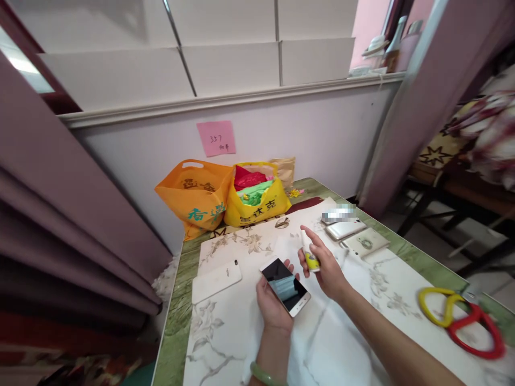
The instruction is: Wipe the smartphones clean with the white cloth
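My left hand (273,305) grips a white smartphone (286,286) with a dark screen facing up, just above the white flowered table cover (225,332). A green bangle (263,375) circles that wrist. My right hand (325,265) is closed round a small white spray bottle with a yellow label (309,252), index finger on its top, right beside the phone's upper edge.
A white phone lies face down (216,279) to the left. Other phones and cases (354,233) lie at the right. Orange bag (197,199) and yellow bag (257,195) stand against the wall. Yellow and red rings (462,319) lie near the table's right edge.
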Motion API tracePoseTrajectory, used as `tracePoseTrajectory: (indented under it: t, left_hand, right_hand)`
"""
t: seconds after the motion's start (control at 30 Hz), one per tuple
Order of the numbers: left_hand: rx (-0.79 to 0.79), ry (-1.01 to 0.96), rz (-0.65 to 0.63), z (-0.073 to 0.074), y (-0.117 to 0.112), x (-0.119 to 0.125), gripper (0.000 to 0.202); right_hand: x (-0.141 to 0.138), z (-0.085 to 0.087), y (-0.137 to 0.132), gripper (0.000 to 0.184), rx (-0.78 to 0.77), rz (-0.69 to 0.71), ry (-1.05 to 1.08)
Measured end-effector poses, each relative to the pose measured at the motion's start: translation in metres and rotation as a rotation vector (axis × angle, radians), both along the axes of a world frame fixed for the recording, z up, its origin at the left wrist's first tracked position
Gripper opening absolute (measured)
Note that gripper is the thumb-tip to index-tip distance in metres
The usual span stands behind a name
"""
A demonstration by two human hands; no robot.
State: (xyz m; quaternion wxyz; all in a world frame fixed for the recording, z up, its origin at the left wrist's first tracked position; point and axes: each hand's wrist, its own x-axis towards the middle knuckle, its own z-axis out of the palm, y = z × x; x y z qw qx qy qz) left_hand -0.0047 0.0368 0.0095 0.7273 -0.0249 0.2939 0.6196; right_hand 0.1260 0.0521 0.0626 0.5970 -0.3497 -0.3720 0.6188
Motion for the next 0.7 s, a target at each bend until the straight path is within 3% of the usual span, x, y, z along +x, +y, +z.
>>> tracePoseTrajectory:
  t: [0.17,0.33,0.43,0.6,0.7]
  left_hand:
    - [0.02,-0.036,-0.058,0.002,0.003,-0.004,0.044]
    - [0.058,-0.008,-0.176,0.004,0.002,0.001,0.05]
    - [0.043,0.061,-0.249,0.005,-0.001,0.005,0.052]
    - [0.049,0.114,-0.336,0.005,-0.004,0.007,0.057]
    - [0.053,0.115,-0.34,0.004,-0.003,0.009,0.052]
  right_hand:
    - [0.021,0.011,-0.037,0.055,-0.103,0.016,0.332]
    - [0.029,0.015,-0.049,0.055,-0.058,0.033,0.26]
    - [0.029,0.009,-0.054,0.051,0.034,-0.102,-0.088]
    - [0.026,-0.013,-0.062,0.045,0.337,-0.347,-0.987]
    - [0.021,-0.025,-0.063,0.05,0.492,-0.369,-1.189]
